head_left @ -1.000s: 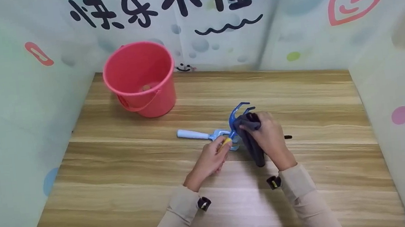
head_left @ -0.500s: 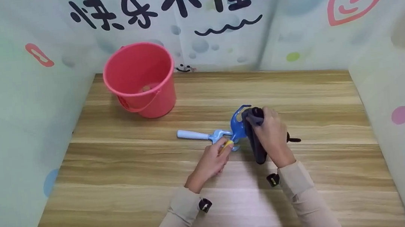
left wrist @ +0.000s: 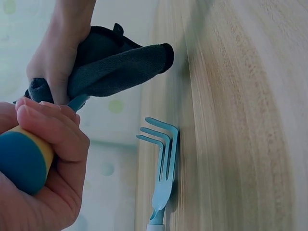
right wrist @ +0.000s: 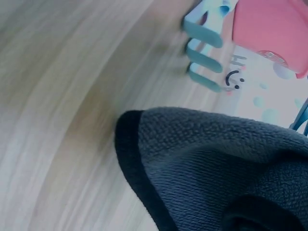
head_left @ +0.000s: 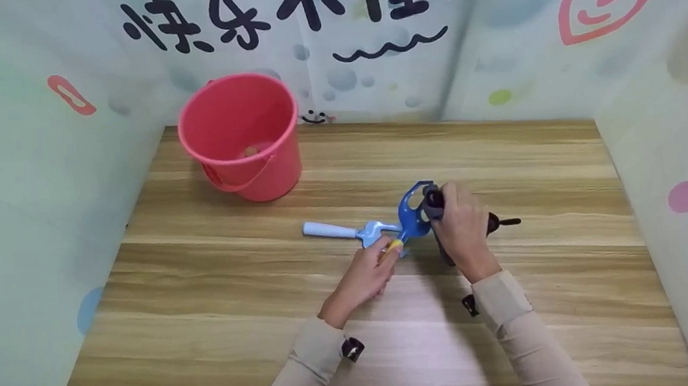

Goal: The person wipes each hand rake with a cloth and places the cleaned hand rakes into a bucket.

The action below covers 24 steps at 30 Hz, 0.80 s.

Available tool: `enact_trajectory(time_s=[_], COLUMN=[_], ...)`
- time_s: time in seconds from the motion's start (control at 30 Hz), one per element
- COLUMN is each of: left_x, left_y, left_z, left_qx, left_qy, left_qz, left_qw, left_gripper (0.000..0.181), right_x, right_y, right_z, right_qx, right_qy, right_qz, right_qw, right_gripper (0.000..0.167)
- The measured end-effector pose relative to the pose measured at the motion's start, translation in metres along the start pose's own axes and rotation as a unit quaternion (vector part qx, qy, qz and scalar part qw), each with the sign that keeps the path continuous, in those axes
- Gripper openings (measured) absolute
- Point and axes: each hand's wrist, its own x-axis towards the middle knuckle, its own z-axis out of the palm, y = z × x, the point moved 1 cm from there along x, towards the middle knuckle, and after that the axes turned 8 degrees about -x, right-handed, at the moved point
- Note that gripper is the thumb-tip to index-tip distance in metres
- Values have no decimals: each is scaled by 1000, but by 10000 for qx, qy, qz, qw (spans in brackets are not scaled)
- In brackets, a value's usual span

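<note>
Left hand [head_left: 365, 275] grips a yellow-handled blue pronged rake [head_left: 411, 220]; right hand [head_left: 462, 222] grasps a dark grey cloth [left wrist: 115, 72] at its head. Light-blue pronged rake [head_left: 347, 231] lies on wood-grained worktop [head_left: 214, 296].

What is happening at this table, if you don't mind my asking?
A person is working with both hands: the left hand grips a blue hand rake by its yellow handle, while the right hand holds a dark grey cloth at the tined end, partly hiding it. A second, light-blue rake lies on the wooden table, untouched by the cloth. A pink bucket stands at the far left.
</note>
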Motion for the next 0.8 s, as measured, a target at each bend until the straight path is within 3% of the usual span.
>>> enact_trajectory(time_s=[0.1,0.2,0.27,0.37,0.5,0.63,0.73,0.8], left_x=[-1,-3,-3,-1,2,3,3,3], left_y=[-3,-9,-13,-14,-8,-3,-1,0], left_z=[-2,-6,-10,-13,-14,-12,-11,-9], left_qx=[8,-11,-65,-122,-213,-298,-251,-225], left_qy=[-65,-100,-69,37,120,112,27,-60], left_qz=[-117,-340,-476,-498,-269,-10,168,266], left_qw=[9999,9994,9988,9987,9993,9995,9995,9994], left_gripper=[25,31,35,37,40,37,31,27], right_x=[0,5,11,20,23,17,14,12], right_y=[5,16,24,29,24,16,9,4], right_z=[0,-6,-14,-27,-32,-30,-29,-29], right_qx=[44,273,625,1340,2216,2663,2795,2780], right_qy=[215,170,-175,-1208,-2178,-2453,-2746,-2858], right_qz=[-57,362,726,1049,515,-192,-425,-508], right_qw=[9997,9988,9952,9780,9491,9320,9191,9157], right_gripper=[18,16,17,25,32,27,26,25])
